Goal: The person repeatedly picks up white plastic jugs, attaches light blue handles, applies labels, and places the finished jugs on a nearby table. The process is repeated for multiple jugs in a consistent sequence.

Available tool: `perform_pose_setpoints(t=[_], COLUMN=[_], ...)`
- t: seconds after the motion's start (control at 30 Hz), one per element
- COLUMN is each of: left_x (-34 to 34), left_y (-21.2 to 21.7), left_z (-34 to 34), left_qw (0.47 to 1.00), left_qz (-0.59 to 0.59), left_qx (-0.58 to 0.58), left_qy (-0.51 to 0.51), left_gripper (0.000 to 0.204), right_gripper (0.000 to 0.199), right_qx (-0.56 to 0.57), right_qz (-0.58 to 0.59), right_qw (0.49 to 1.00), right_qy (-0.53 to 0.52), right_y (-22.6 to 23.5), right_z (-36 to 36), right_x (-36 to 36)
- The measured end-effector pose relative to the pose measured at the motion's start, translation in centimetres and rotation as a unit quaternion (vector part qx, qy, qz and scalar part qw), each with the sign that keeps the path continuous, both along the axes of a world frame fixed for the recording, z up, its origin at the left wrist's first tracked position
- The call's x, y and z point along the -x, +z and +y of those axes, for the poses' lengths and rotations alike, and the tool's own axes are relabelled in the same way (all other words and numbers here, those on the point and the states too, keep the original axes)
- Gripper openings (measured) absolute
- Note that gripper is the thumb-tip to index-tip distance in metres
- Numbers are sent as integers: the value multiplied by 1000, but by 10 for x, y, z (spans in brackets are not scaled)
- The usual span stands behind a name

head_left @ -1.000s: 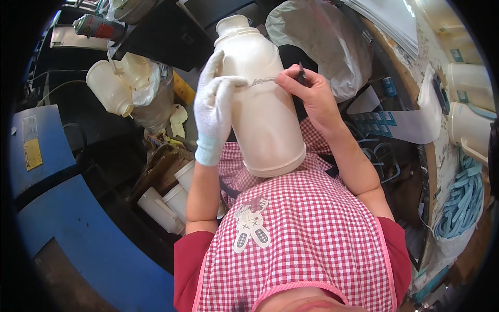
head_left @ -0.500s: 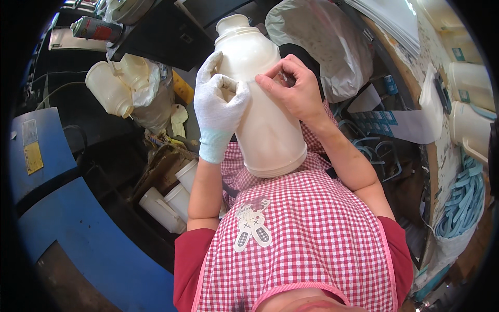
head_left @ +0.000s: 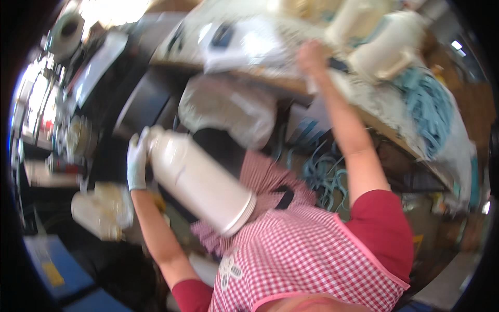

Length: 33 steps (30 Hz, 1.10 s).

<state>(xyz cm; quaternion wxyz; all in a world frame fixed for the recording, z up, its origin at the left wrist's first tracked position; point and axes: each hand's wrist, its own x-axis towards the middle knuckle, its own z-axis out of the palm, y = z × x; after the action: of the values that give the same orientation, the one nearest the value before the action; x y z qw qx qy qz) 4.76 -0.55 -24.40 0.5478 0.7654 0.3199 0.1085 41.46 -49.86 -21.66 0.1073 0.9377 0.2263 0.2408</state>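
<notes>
a clear plastic bag (head_left: 228,106) bulges beside a black bin (head_left: 143,104); blue cords (head_left: 429,104) heap on the cluttered workbench (head_left: 364,93), near cream jugs (head_left: 387,47).

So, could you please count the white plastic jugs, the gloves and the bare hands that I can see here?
White plastic jugs: 4, the large jug on the lap, one lower left, two on the bench
White gloves: 1, on the left hand gripping the jug's neck
Bare hands: 1, the right hand, reaching to the bench
Total: 6

clutter (head_left: 234,109) crowds bottle (head_left: 200,179) closely
</notes>
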Motion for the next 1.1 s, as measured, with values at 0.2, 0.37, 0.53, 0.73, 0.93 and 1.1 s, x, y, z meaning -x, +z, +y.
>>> perform_pose_setpoints(t=[0.2,0.37,0.53,0.73,0.93,1.1], left_x=[41,116,180,248,251,236], left_y=[95,191,164,40,43,52], left_z=[-52,-148,-133,-125,-147,-126], left_qw=[987,876,952,846,851,829], left_qz=[-159,-471,-294,-229,-331,-376], left_qx=[-2,-50,-83,464,405,414], left_qy=[-10,91,27,-131,-39,0], left_gripper=[59,70,69,86,101,95], right_gripper=[41,83,44,36,41,45], right_qx=[-414,-402,-726,-516,-483,-326], right_qz=[203,763,561,460,5,-131], right_qw=[878,479,329,589,668,750], right_qy=[126,162,224,419,566,560], right_y=[48,-12,59,153,219,257], right_z=[39,68,141,241,439,513], right_x=[144,252,245,243,182,114])
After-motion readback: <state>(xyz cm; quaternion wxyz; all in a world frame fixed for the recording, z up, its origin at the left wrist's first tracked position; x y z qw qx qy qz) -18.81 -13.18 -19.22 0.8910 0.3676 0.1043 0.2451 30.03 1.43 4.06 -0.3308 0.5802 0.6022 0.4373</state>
